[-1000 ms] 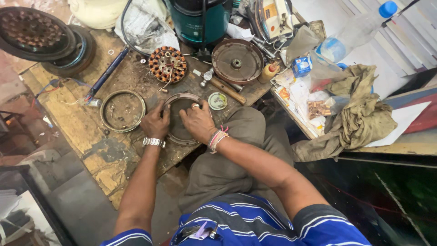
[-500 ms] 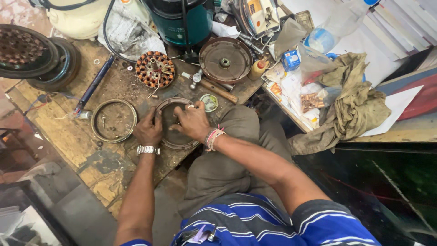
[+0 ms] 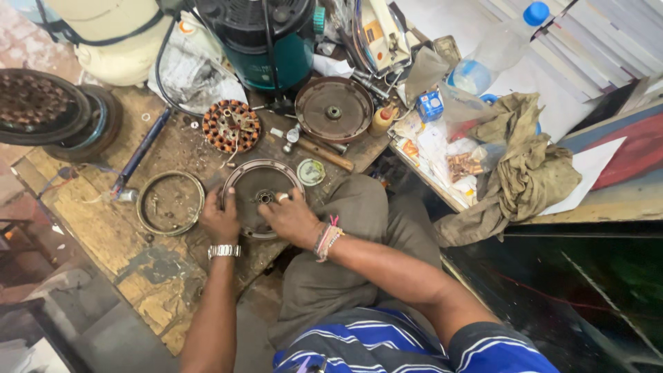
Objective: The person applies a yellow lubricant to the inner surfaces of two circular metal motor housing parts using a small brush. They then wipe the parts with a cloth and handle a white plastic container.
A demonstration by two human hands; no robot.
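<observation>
Both hands have stayed gripping the round metal cover (image 3: 259,190), left hand (image 3: 219,220), right hand (image 3: 293,220).

Dull metal cover (image 3: 257,181) on rough, worn wooden bench (image 3: 90,235).

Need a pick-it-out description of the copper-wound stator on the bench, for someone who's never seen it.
Start at the dark green cylindrical appliance at the top of the wooden bench. Just below and left of it lies the stator, above the round metal cover both hands rest on. It alone is a ring of orange-copper coils; the neighbouring discs are plain dark metal.
</observation>
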